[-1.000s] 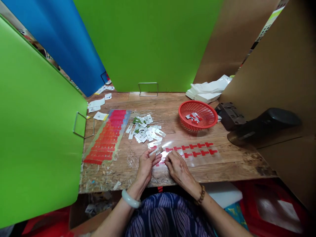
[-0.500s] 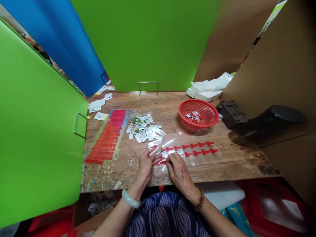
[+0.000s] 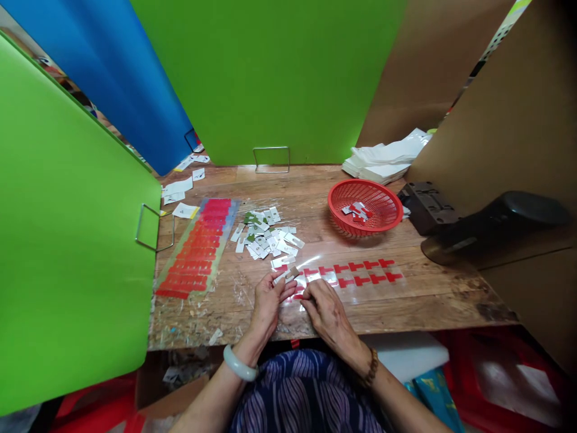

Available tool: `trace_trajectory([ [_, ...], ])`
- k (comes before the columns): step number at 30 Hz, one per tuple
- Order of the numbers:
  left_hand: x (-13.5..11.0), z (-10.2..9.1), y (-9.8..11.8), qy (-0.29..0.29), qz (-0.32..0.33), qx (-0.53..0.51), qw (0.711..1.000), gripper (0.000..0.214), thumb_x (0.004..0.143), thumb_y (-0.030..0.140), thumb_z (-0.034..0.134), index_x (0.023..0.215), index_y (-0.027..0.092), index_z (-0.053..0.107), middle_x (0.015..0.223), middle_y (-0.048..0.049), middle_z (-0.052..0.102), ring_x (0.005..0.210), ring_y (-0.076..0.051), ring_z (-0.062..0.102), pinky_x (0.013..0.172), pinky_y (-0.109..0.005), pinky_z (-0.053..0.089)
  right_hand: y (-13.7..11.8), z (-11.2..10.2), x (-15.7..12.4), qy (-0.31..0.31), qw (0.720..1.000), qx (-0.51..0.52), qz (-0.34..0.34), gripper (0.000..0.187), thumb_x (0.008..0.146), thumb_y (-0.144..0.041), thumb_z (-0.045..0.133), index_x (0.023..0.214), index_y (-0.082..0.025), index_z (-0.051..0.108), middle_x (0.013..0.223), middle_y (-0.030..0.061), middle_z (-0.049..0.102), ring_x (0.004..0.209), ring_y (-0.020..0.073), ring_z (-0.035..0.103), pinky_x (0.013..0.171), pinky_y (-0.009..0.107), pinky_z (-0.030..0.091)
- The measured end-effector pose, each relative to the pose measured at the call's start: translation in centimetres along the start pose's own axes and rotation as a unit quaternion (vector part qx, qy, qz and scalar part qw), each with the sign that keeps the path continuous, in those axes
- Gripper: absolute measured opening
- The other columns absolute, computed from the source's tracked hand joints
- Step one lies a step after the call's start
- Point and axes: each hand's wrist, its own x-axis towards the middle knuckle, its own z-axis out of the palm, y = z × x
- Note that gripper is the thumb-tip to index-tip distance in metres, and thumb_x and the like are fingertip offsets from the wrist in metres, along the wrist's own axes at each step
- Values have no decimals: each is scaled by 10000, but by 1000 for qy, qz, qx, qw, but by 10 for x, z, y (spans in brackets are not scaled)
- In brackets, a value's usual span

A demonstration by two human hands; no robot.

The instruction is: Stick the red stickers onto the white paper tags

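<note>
Between the thumb and fingers of my left hand (image 3: 268,300) is a small flat metal plate (image 3: 288,275), light with a brownish end. My right hand (image 3: 325,307) is just beside it, fingertips pinched together over a clear sheet of red T-shaped stickers (image 3: 372,279); what the pinch holds, if anything, is hidden. The clear sheet lies on the wooden table, with two rows of red pieces running off to the right. Beyond my left hand lies a loose pile of similar small plates (image 3: 270,242), some showing green.
A red plastic basket (image 3: 336,207) with several red-and-white pieces stands at the back right, near a dark metal block (image 3: 426,207) and a black machine part (image 3: 491,222). Another sheet of red strips (image 3: 193,252) lies left. Green panels (image 3: 270,78) enclose the table; white papers (image 3: 383,159) are stacked behind.
Both hands stay almost in place, the plate still in the left one. The right fingertips shift very slightly. The whole view moves a little.
</note>
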Motion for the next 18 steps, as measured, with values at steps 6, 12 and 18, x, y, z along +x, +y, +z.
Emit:
trace_trajectory([
  [6,1,0,-1,8,1,9,1000,130,782,51,536,894,111,511,798,-98,693,680,-140,681,678,-234,535,0,-6,-4,-9,995,98,-2,108,843,-143,461,749,-196,465,783,20,501,780,168,459,729,296,370],
  [12,-1,0,6,-10,-25,31,999,204,777,29,526,971,92,521,851,-122,688,672,-145,681,632,-222,538,3,-21,-3,0,970,233,69,90,835,-211,498,747,-193,494,744,-5,516,719,135,490,693,250,391],
  [18,-15,-4,21,-87,-75,59,992,173,772,34,533,941,68,548,792,-132,697,669,-150,683,660,-221,540,-3,-37,7,21,964,248,90,70,791,-234,554,755,-191,512,732,-14,528,692,125,502,650,230,396],
])
